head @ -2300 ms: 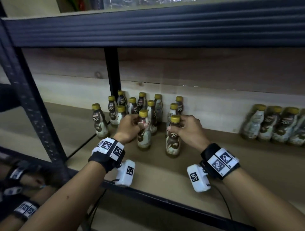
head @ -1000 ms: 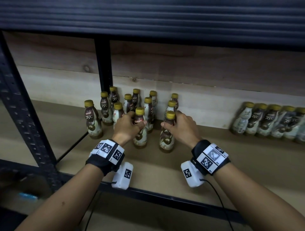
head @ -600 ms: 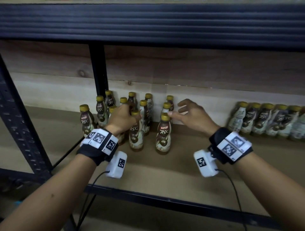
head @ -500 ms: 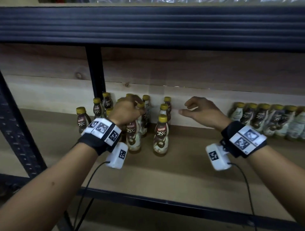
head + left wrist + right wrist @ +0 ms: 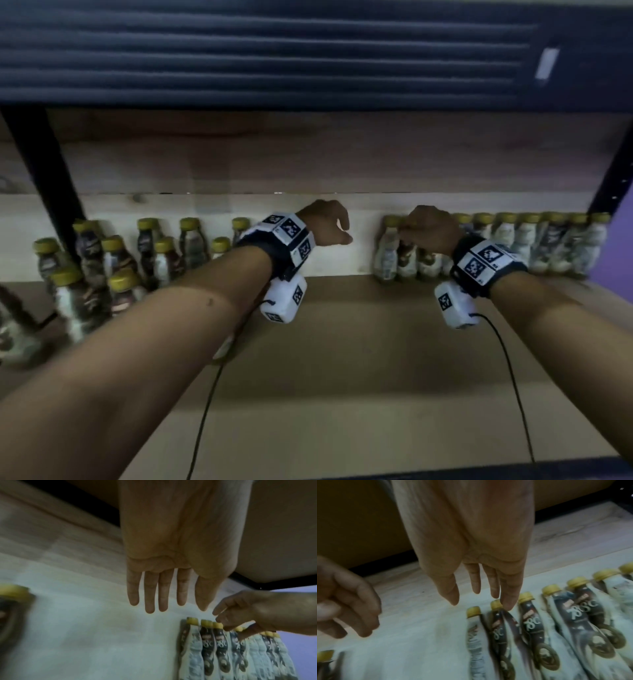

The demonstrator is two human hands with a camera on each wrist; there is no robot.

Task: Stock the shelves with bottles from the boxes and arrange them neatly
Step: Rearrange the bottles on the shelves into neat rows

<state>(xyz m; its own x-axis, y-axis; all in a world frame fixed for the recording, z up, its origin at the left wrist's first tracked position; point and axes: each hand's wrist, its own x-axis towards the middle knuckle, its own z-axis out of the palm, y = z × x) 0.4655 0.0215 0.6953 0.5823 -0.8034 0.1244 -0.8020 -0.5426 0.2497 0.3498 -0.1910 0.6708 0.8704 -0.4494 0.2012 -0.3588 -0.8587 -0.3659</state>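
left hand (image 5: 173,555) fingers straight, empty, right hand (image 5: 471,550) fingers seemingly touching bottle caps (image 5: 496,603)

Bare forearms; black wristbands (image 5: 486,263) with white coded tags; white camera boxes (image 5: 284,301), black cables.

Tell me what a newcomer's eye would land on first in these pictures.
First, the two bare forearms reaching into the shelf, the left hand empty in the gap between the two groups of bottles, fingers straight in its wrist view. Next, the right hand at the yellow caps of the tight row of bottles along the back wall on the right. A looser cluster of bottles stands at the left.
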